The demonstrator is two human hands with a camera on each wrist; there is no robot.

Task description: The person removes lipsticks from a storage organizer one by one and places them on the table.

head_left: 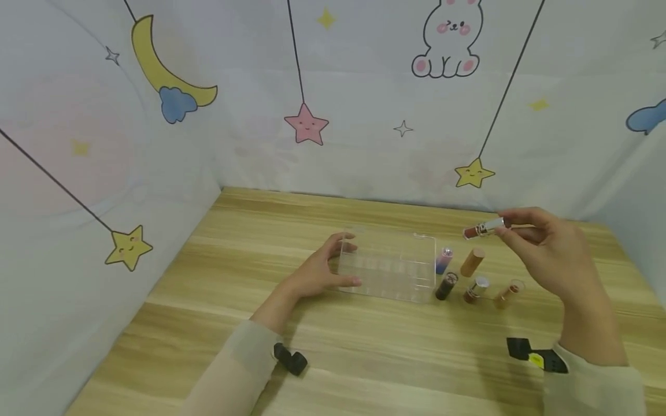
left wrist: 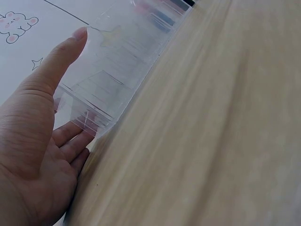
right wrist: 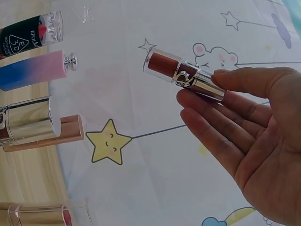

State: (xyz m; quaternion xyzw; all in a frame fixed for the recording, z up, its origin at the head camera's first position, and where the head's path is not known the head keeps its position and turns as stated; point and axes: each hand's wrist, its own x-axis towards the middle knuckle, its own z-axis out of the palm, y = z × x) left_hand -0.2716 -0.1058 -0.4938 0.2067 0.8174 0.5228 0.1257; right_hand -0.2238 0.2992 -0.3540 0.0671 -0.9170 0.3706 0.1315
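Observation:
My right hand (head_left: 559,254) pinches a lipstick (head_left: 484,229) between thumb and fingers, raised above the table. In the right wrist view this lipstick (right wrist: 183,75) lies nearly level, with a shiny metallic half and a clear end showing a reddish-brown colour. My left hand (head_left: 317,270) holds the left end of a clear plastic compartment box (head_left: 387,266), thumb at the front and fingers at the back. In the left wrist view the left hand (left wrist: 42,132) has its thumb along the box (left wrist: 117,75), and some fingertips show through the plastic.
Right of the box stand several lipsticks: a pink-and-blue one (head_left: 444,261), a tan-gold one (head_left: 472,263), a black one (head_left: 446,286), a silver-topped one (head_left: 476,290) and a clear-capped gold one (head_left: 509,294). A printed cloth (head_left: 364,156) hangs behind the wooden table (head_left: 364,346).

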